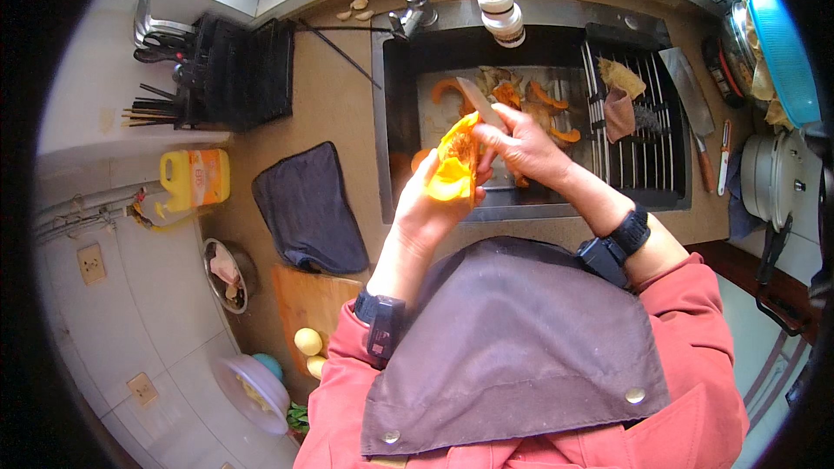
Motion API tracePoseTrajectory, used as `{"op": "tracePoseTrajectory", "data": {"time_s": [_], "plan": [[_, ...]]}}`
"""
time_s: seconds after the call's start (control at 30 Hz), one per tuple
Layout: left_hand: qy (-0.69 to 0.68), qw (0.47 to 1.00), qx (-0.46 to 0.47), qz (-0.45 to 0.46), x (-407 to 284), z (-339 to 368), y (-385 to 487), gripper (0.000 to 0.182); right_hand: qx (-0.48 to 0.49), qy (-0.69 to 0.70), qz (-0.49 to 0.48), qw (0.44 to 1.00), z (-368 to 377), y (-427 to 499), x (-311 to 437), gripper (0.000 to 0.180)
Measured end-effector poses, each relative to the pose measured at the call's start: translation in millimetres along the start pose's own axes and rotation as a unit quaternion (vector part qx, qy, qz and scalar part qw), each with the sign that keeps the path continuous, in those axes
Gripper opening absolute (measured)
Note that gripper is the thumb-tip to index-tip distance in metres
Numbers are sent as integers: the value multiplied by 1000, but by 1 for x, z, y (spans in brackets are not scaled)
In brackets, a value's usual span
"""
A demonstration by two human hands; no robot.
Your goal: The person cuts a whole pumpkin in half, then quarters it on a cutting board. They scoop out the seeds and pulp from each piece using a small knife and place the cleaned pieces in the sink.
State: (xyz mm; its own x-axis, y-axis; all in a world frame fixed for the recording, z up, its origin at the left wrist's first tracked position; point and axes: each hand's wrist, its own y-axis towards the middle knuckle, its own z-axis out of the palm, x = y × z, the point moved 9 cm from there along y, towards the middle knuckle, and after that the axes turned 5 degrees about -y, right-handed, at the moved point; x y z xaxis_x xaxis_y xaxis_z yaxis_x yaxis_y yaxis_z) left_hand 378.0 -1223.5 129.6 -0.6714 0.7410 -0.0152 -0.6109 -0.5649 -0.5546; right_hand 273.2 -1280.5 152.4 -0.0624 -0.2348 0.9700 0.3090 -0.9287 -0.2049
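My left hand (423, 208) grips a piece of orange pumpkin (453, 166), its stringy inner pulp turned up. From the right, my right hand (531, 143) holds a small knife (479, 101), the blade pointing up and left past the pumpkin's upper end. My right fingers hide the knife's handle. Both hands are above the near part of the sink (401, 202). Orange pumpkin scraps (544, 96) and pale peelings lie in the basin below.
A rack (651, 169) across the sink's right side holds scrubbing cloths (619, 114). Beyond it lie a cleaver (687, 91) and a peeler (724, 159). The faucet (502, 13) overhangs the basin. Leftward are a dark cloth (313, 208), a cutting board (313, 299) and peeled potatoes (308, 341).
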Motion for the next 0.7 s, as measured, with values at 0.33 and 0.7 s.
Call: {"op": "tracePoseTrajectory", "data": {"time_s": [0.33,0.7], "plan": [[13,999,-3,37,6,7,2,47,-130,-491,-127,852,-29,-32,39,14],[58,997,12,41,8,12,3,51,-1,-433,-39,901,-21,-34,4,18]]}}
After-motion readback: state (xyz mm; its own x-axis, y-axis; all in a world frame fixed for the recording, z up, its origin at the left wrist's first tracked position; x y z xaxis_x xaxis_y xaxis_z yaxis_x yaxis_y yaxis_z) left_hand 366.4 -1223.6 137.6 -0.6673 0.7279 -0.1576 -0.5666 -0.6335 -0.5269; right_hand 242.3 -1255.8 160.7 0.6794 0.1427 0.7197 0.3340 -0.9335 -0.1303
